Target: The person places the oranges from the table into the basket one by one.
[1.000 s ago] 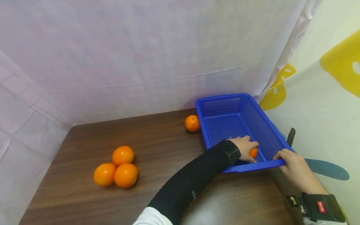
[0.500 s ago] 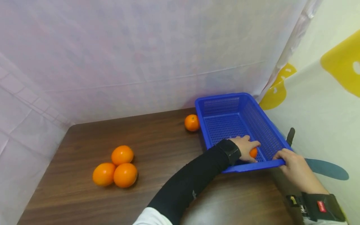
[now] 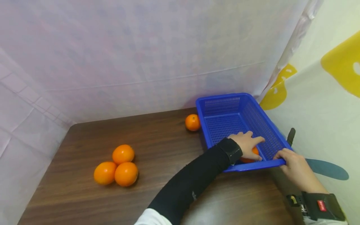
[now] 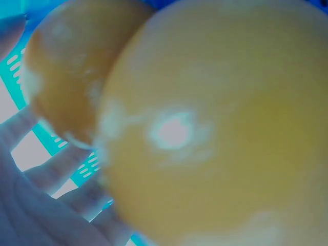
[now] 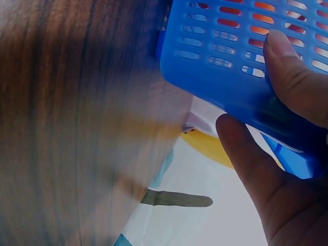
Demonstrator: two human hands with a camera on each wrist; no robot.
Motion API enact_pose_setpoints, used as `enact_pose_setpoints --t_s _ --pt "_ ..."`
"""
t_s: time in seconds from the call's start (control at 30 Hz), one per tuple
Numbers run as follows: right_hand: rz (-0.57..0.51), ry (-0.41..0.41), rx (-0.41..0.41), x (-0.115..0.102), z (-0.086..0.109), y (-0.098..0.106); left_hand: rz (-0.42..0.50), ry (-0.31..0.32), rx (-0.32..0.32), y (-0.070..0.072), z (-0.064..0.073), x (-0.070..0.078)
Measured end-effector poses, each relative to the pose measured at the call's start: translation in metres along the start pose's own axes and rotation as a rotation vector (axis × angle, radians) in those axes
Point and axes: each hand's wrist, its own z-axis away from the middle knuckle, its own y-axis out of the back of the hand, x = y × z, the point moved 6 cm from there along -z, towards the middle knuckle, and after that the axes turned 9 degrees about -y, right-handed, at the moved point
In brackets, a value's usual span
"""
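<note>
My left hand [image 3: 247, 145] reaches into the near end of a blue plastic basket [image 3: 254, 166], over an orange [image 3: 255, 150] that it partly covers. Its fingers are spread. Two oranges show in the left wrist view: a big blurred one [image 4: 215, 102] close to the camera and another [image 4: 77, 66] beside the fingers and thumb. My right hand [image 3: 295, 165] grips the basket's near right corner. In the right wrist view its thumb [image 5: 289, 72] presses the slotted wall, with another finger [image 5: 246, 148] at the rim.
One orange [image 3: 192, 122] sits against the basket's left side. Three more oranges [image 3: 123, 154] cluster on the left of the brown wooden table [image 3: 157, 143]. A pale cloth [image 3: 140, 62] hangs behind, and a patterned one [image 3: 317, 125] hangs along the right.
My left hand has risen slightly and shifted right, its fingers spreading away from the orange, more of which now shows. The right hand and basket have stayed in place.
</note>
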Motion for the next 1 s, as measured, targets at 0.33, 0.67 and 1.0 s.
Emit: enact_pose_setpoints --t_s 0.33,0.67,1.0 --pt "0.007 0.018 0.003 0.000 -0.001 -0.001 0.006 0.002 0.034 0.015 0.002 -0.002" --pt "0.010 0.023 0.012 0.002 0.000 0.000 -0.017 -0.007 0.061 0.035 0.022 -0.004" --pt "-0.010 0.005 0.010 0.001 -0.002 -0.001 -0.022 -0.037 0.111 0.047 0.034 -0.008"
